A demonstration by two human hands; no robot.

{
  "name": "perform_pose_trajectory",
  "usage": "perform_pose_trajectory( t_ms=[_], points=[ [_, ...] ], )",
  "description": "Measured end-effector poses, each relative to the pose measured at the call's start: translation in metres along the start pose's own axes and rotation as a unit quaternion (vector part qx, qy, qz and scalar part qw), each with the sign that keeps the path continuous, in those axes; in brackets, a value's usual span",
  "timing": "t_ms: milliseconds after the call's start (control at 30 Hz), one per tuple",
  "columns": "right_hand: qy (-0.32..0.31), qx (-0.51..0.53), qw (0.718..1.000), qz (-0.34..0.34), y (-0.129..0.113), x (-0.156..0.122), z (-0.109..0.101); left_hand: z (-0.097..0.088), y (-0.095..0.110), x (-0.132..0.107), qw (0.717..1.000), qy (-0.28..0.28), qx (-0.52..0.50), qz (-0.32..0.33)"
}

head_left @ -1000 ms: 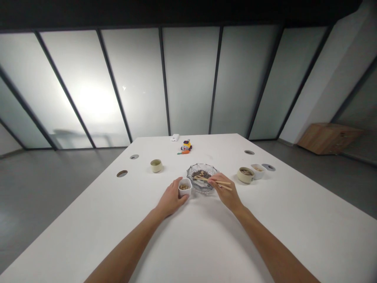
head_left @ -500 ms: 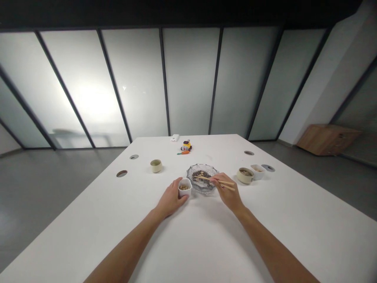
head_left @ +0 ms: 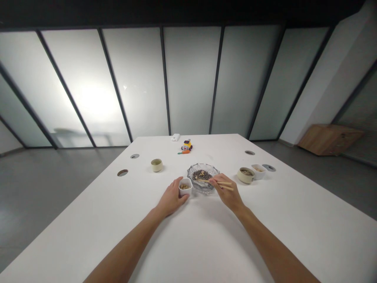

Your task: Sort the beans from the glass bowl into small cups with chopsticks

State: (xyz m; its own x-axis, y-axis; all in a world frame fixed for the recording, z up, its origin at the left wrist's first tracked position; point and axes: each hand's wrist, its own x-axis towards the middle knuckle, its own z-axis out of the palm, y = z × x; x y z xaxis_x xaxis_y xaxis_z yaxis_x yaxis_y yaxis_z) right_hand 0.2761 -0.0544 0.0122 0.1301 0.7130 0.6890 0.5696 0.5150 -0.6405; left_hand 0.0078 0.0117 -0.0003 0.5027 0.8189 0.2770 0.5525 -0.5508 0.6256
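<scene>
My left hand [head_left: 173,197] is wrapped round the left side of a small white square bowl [head_left: 185,191], thumb in front and fingers behind. Light brown nut-like pieces [head_left: 185,186] lie inside that bowl. Just right of it stands a clear faceted glass bowl [head_left: 203,188] with dark seeds and a few pale pieces [head_left: 202,174] in it. A pair of wooden chopsticks [head_left: 225,185] is gripped in my right hand [head_left: 227,193], at the glass bowl's right edge. The chopstick tips reach down into the seeds; whether they pinch a piece is too small to tell.
To the right, a cream round bowl [head_left: 245,179] and a white bowl [head_left: 259,175] hold pale pieces. Another cream bowl [head_left: 156,168] stands left. Farther back are a yellow toy vehicle [head_left: 186,145], a toy carrot [head_left: 184,152] and a white box [head_left: 175,137]. Round holes [head_left: 122,173] pierce the tabletop.
The chopstick tips have dropped slightly lower and nearer the front of the glass bowl. My left hand stays on the white bowl.
</scene>
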Motion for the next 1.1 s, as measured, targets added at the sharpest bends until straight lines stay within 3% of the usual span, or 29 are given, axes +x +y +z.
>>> perform_pose_trajectory(
  t_ms=[267, 667, 833, 967, 1100],
  points=[
    [0.018, 0.015, 1.000, -0.020, -0.008, 0.004, 0.000, 0.001, -0.001, 0.000, 1.000, 0.000, -0.004, 0.002],
    [-0.012, 0.012, 1.000, -0.018, -0.005, 0.003, 0.000, 0.001, -0.001, 0.000, 1.000, 0.001, -0.005, 0.006],
    [0.040, -0.002, 0.999, -0.020, -0.008, 0.007, -0.005, 0.001, -0.001, 0.000, 1.000, -0.009, -0.003, 0.000],
    [0.126, 0.054, 0.990, 0.032, -0.009, 0.013, -0.008, 0.000, 0.000, -0.001, 1.000, -0.011, -0.004, -0.001],
    [0.104, 0.145, 0.981, 0.082, -0.012, 0.017, -0.008, -0.001, 0.002, -0.002, 1.000, -0.015, 0.005, -0.008]
  ],
)
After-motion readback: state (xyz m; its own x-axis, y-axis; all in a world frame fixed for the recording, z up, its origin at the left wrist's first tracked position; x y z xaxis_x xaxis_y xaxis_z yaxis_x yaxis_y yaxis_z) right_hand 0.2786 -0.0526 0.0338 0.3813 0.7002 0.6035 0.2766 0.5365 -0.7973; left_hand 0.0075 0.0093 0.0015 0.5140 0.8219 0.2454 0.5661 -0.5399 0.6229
